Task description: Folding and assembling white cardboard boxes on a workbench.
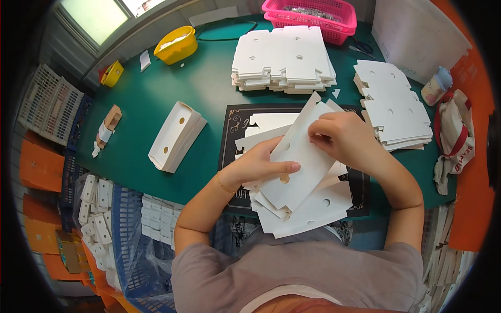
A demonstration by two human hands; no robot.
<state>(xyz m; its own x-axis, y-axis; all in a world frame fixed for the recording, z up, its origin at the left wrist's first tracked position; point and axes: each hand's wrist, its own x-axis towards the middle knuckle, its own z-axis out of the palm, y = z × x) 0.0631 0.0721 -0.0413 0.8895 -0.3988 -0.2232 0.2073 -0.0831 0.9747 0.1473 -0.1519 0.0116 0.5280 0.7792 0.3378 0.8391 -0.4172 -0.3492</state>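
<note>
While a long, folded white cardboard blank with round holes (305,169) is slanting across the centre of the frame, the person's left hand (263,159) is gripping its left edge, thumb lying over the face. The right hand (342,136) is curling its fingers at the upper right edge; I can't tell how firmly they are pinching.

To my eye, if that thumb is pressing too hard near a hole, the card could crease there; if the fold is being pushed off its line, the panels could end up crooked. Loose white cut-out cards (331,201) are lying underneath, on a black mat with pale lettering (361,195), and a brushing wrist could be sending them sliding.

Counting outward, I'm seeing one blank in hand, though its layers are hiding one another, and one mat. One white rectangular box with two round holes (180,138) is resting left of centre. Two stacks of flat white card are sitting on the green tabletop (130,120), one at upper centre (284,52), one at right (391,99); their sheets are overlapping too closely to count. Two yellow plastic baskets (177,49) are standing at upper left, and one bright pink plastic basket (313,20) at the top.
</note>
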